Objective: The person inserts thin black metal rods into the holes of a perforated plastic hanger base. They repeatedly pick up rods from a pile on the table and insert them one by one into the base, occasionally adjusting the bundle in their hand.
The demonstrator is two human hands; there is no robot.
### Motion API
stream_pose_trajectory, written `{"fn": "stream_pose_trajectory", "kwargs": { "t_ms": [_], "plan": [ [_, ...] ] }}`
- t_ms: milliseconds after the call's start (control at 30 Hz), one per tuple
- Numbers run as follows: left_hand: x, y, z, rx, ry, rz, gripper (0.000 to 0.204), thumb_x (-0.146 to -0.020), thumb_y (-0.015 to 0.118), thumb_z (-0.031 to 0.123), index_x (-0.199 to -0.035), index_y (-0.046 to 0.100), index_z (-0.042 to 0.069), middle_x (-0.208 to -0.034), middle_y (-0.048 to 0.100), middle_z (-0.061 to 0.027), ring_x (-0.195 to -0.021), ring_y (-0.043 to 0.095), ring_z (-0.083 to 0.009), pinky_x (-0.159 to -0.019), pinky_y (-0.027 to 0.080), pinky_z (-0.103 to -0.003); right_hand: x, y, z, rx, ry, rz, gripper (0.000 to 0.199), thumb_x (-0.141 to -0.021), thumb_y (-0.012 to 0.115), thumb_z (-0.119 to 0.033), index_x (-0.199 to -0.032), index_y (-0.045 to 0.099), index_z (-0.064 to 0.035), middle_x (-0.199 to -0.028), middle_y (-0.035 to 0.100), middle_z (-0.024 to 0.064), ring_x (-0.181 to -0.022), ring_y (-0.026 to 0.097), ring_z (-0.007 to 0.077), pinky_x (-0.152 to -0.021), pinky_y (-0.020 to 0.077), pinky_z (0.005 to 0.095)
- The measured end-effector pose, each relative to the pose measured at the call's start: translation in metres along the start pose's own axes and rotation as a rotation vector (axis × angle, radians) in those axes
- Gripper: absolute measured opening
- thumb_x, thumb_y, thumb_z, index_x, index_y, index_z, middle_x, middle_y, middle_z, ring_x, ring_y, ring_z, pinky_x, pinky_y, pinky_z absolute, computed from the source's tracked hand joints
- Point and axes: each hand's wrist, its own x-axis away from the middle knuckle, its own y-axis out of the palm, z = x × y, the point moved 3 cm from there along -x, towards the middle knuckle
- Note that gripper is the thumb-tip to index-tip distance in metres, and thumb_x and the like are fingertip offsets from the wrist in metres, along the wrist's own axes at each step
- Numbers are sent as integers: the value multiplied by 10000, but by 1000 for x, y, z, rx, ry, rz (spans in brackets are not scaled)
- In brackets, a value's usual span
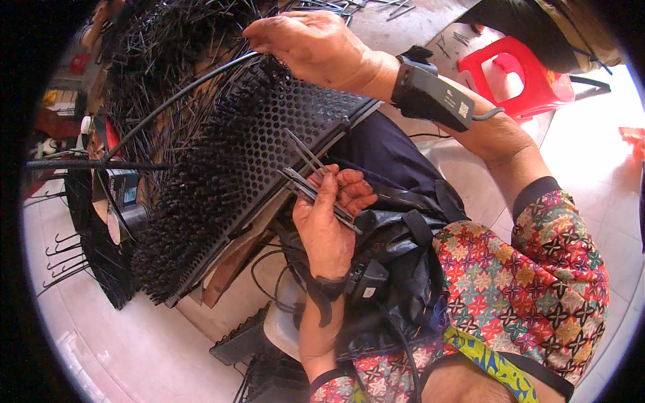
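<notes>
My left hand (329, 208) is closed around a small bundle of thin, flat dark strips (306, 158), its thumb pressed across them. They stick out past the fingers at both ends. Beyond it, a black panel (295, 121) full of round holes lies tilted, with dense black bristle-like pieces (195, 195) standing over much of its left side. My right hand (312, 50) is over the panel's far end, fingers curled together. What those fingers hold, if anything, is hidden. Close by its fingertips ends a long dark rod (181, 93).
A heap of loose dark strips (158, 60) lies behind the panel. At the far right stands a red plastic stool (537, 94), near another person's leg. Several hooked rods (64, 258) protrude at the left, and cables (259, 269) hang below the panel.
</notes>
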Motion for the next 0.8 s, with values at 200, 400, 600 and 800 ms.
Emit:
{"fn": "stream_pose_trajectory", "kwargs": {
  "t_ms": [200, 400, 600, 800],
  "plan": [
    [2, -2, 0, -13, -3, 1, 235, -893, 539, 194, -1038, 502, 12, -877, 614, -134, -729, 623, -208, -626, 548, -347, 3, 2, -5, 5, -37, -2, 318, -713, 591, -15, -1021, 515, -37, -707, 580, 121, -673, 604, 317, -575, 501, 372],
    [3, 2, 0, -20, -16, -1, 203, -908, 513, 182, -1019, 503, 12, -879, 607, -137, -726, 623, -207, -637, 548, -350, -2, 17, -9, -237, 74, -92, 197, -703, 594, -52, -885, 527, -21, -719, 573, 142, -701, 592, 351, -593, 490, 400],
    [3, 2, 0, -15, -20, -1, 196, -915, 505, 178, -1013, 501, 8, -878, 601, -138, -725, 619, -208, -645, 546, -351, 5, 25, -10, 14, 17, -285, 169, -697, 640, -158, -701, 538, -25, -690, 542, 147, -676, 577, 351, -590, 473, 432],
    [6, 5, 4, -11, 24, -38, 204, -910, 511, 166, -1026, 504, -3, -862, 604, -141, -720, 615, -215, -620, 537, -341, 19, -2, -42, -239, 468, -272, 327, -723, 691, -270, -776, 565, 27, -669, 568, 161, -643, 587, 335, -572, 476, 388]
  ]
}}
